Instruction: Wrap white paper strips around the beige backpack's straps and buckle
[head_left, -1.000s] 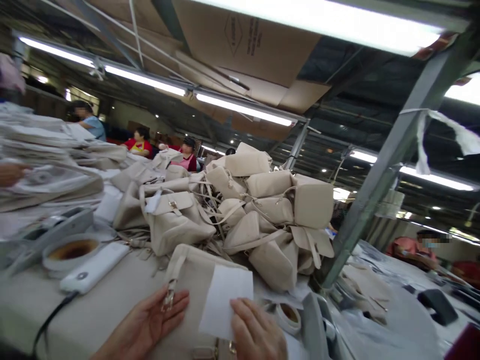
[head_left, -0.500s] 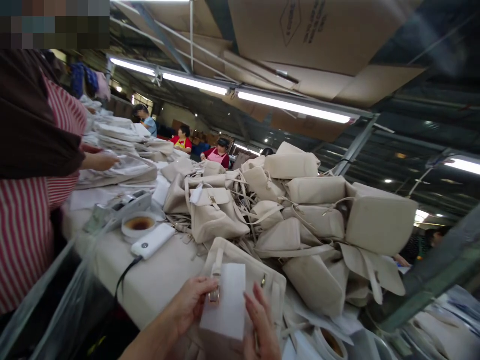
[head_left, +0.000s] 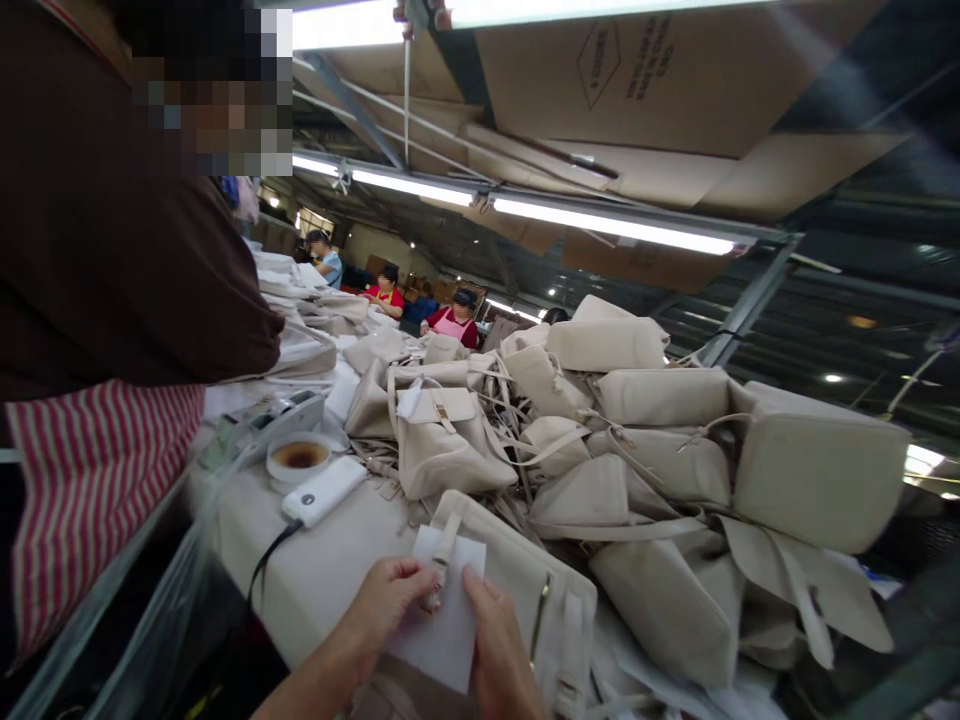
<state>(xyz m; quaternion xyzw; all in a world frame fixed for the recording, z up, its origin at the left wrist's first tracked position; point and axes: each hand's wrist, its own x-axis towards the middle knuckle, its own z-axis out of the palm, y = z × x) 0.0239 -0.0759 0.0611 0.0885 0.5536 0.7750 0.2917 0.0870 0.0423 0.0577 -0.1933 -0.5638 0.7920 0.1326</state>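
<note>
Left hand (head_left: 390, 605): one, thumb and forefinger pinching a metal buckle (head_left: 433, 598) on a beige strap (head_left: 448, 540). Right hand (head_left: 499, 640): one, thumb on the right edge of a white paper (head_left: 454, 645), other fingers hidden. Paper: one sheet, tilted, strap lying over its upper part. Beige bag (head_left: 502, 545): one, flat, at one o'clock from the hands, with zipper (head_left: 541, 615). White device (head_left: 334, 488): one, black cord (head_left: 271, 552), ten o'clock. Tape roll (head_left: 277, 462): one, just beyond. Bag heap (head_left: 660, 560): beige, twelve to two o'clock. Person in striped apron (head_left: 105, 480): ten o'clock. People: three, farther off, toward eleven (head_left: 386, 292).
</note>
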